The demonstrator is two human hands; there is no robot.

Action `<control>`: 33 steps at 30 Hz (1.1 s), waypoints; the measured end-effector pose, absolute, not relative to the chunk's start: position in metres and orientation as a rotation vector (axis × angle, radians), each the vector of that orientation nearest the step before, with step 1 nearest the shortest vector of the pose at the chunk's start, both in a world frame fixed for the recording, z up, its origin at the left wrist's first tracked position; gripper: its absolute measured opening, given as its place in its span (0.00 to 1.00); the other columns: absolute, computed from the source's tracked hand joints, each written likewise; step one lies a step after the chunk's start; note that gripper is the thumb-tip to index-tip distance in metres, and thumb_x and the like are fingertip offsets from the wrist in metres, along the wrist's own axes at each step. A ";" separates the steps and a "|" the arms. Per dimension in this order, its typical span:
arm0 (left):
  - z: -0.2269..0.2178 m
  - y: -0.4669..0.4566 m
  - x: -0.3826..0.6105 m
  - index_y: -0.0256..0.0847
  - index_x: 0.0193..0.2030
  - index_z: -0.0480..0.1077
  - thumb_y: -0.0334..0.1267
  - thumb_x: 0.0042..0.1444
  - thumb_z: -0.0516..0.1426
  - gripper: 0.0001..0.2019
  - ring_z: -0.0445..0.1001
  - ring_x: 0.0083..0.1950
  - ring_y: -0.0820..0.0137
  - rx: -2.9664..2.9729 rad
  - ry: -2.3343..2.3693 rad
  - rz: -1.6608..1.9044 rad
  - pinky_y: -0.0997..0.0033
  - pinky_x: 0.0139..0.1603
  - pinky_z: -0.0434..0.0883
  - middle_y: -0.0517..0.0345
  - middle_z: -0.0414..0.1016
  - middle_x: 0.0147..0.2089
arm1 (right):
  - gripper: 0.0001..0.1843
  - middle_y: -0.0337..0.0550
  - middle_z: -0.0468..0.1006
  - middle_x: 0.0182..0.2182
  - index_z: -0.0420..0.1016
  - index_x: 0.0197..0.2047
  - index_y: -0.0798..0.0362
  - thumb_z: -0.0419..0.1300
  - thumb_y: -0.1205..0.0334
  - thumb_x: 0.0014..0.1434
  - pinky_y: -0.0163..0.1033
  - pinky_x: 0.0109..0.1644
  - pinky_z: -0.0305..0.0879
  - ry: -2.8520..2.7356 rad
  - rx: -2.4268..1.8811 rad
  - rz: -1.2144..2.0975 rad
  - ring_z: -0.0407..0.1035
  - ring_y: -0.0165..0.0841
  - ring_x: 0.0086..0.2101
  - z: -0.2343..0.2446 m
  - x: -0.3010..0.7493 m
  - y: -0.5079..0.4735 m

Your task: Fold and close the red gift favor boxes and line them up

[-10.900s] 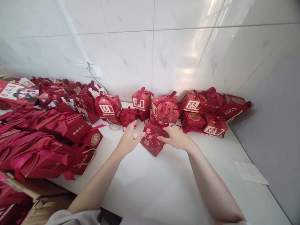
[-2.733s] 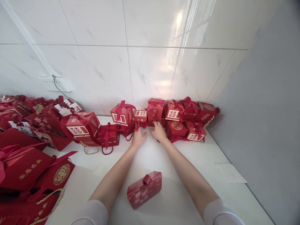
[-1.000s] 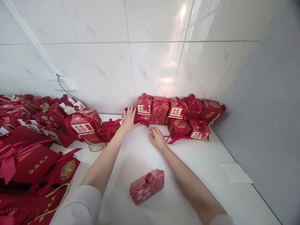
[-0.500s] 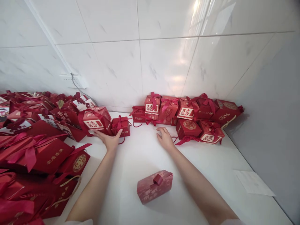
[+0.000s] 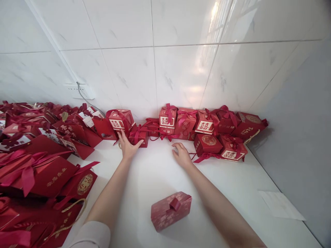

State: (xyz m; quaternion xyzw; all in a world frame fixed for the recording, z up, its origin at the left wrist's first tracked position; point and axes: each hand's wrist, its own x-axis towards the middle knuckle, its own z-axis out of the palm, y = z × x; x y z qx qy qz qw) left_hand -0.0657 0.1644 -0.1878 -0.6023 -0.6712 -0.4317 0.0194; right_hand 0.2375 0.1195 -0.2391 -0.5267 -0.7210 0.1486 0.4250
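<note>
My left hand (image 5: pixel 128 146) is spread wide, its fingers at the front of a red gift box (image 5: pixel 120 121) with a white label and its thumb against a smaller ribboned gift box (image 5: pixel 139 137). Neither box is gripped. My right hand (image 5: pixel 182 155) rests low over the tabletop with fingers loosely bent and nothing in them. Just right of it is a red box with a round gold emblem (image 5: pixel 208 144), a ribbon trailing in front. Nearer to me, between my forearms, a dusky red patterned box (image 5: pixel 170 212) with a ribbon loop lies on its own.
Several ribboned red boxes (image 5: pixel 186 124) are lined up and stacked against the tiled wall (image 5: pixel 124 75). A dense pile of red boxes and bags (image 5: pixel 46 172) covers the left side. A cable runs from a wall socket (image 5: pixel 77 91). White paper (image 5: pixel 281 205) lies by the right edge.
My left hand has moved right and away from me. The labelled box and the smaller box have shifted the same way, toward the row at the wall. My right hand has barely moved.
</note>
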 end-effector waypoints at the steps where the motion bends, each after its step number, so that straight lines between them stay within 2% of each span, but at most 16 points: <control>1: -0.186 0.159 -0.062 0.37 0.73 0.32 0.56 0.42 0.66 0.62 0.39 0.74 0.45 -1.872 -2.057 -1.294 0.40 0.69 0.48 0.32 0.36 0.74 | 0.14 0.47 0.71 0.48 0.70 0.50 0.50 0.54 0.66 0.60 0.48 0.55 0.65 -1.806 -1.316 0.373 0.69 0.41 0.47 -0.239 0.238 0.119; 6: -0.179 0.144 -0.047 0.38 0.73 0.35 0.56 0.45 0.64 0.58 0.57 0.68 0.48 -2.009 -1.966 -1.266 0.48 0.64 0.61 0.34 0.56 0.66 | 0.14 0.47 0.71 0.48 0.69 0.50 0.51 0.54 0.66 0.60 0.48 0.55 0.65 -1.812 -1.313 0.376 0.69 0.41 0.47 -0.240 0.238 0.119; 10: -0.180 0.142 -0.035 0.37 0.73 0.36 0.56 0.41 0.66 0.60 0.61 0.65 0.43 -1.964 -2.008 -1.206 0.44 0.60 0.64 0.32 0.55 0.65 | 0.14 0.47 0.71 0.48 0.70 0.50 0.51 0.54 0.66 0.60 0.48 0.55 0.65 -1.818 -1.315 0.370 0.69 0.41 0.47 -0.240 0.238 0.119; 16: -0.183 0.145 -0.028 0.39 0.73 0.36 0.48 0.45 0.65 0.55 0.60 0.65 0.44 -1.752 -2.140 -1.326 0.44 0.59 0.67 0.34 0.55 0.64 | 0.14 0.47 0.71 0.48 0.70 0.50 0.51 0.54 0.66 0.60 0.48 0.55 0.65 -1.820 -1.322 0.361 0.69 0.41 0.47 -0.239 0.238 0.118; 26: -0.181 0.144 -0.029 0.41 0.73 0.36 0.46 0.45 0.65 0.54 0.56 0.67 0.45 -1.613 -2.164 -1.436 0.43 0.59 0.67 0.35 0.52 0.66 | 0.14 0.47 0.71 0.47 0.70 0.50 0.51 0.54 0.66 0.60 0.47 0.55 0.65 -1.823 -1.327 0.371 0.69 0.40 0.47 -0.238 0.239 0.119; 30: -0.183 0.142 -0.035 0.37 0.73 0.33 0.42 0.44 0.65 0.57 0.48 0.71 0.46 -1.647 -2.101 -1.480 0.44 0.65 0.60 0.33 0.47 0.69 | 0.14 0.47 0.71 0.47 0.70 0.50 0.51 0.54 0.67 0.60 0.47 0.55 0.65 -1.820 -1.328 0.371 0.69 0.40 0.47 -0.236 0.239 0.118; 33: -0.186 0.143 -0.046 0.35 0.73 0.30 0.45 0.45 0.66 0.58 0.45 0.72 0.47 -1.613 -2.111 -1.542 0.45 0.69 0.54 0.32 0.44 0.70 | 0.14 0.47 0.71 0.48 0.70 0.50 0.51 0.54 0.67 0.60 0.47 0.55 0.65 -1.820 -1.330 0.369 0.69 0.40 0.47 -0.236 0.238 0.118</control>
